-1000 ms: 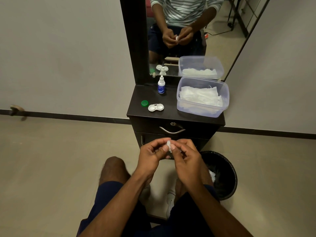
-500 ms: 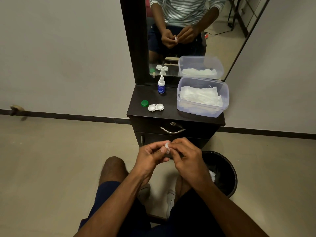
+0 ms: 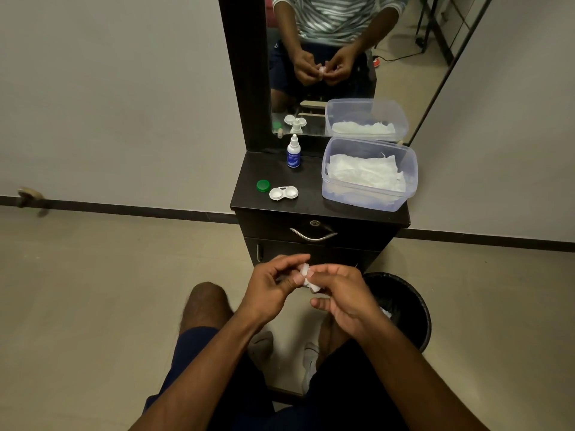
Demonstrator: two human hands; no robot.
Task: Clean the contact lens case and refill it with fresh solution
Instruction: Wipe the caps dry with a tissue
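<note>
The white contact lens case point(image 3: 283, 193) lies on the dark cabinet top point(image 3: 311, 200) with both wells uncovered, and a green cap point(image 3: 263, 185) sits just left of it. The solution bottle point(image 3: 293, 152), white with a blue label, stands upright behind them by the mirror. In front of the cabinet, above my knees, my left hand point(image 3: 273, 284) and my right hand point(image 3: 345, 297) meet and pinch a small white piece point(image 3: 307, 276) between their fingertips. Whether it is a cap, tissue or both, I cannot tell.
A clear plastic box point(image 3: 370, 194) of white tissues fills the right side of the cabinet top. A black bin point(image 3: 410, 309) with some white waste stands on the floor under my right hand. A drawer handle point(image 3: 312, 236) faces me. The mirror point(image 3: 342, 57) reflects my hands.
Both hands have stayed together in front of the drawer and sunk slightly. My fingers have shifted on the white piece, so more of it shows now.
</note>
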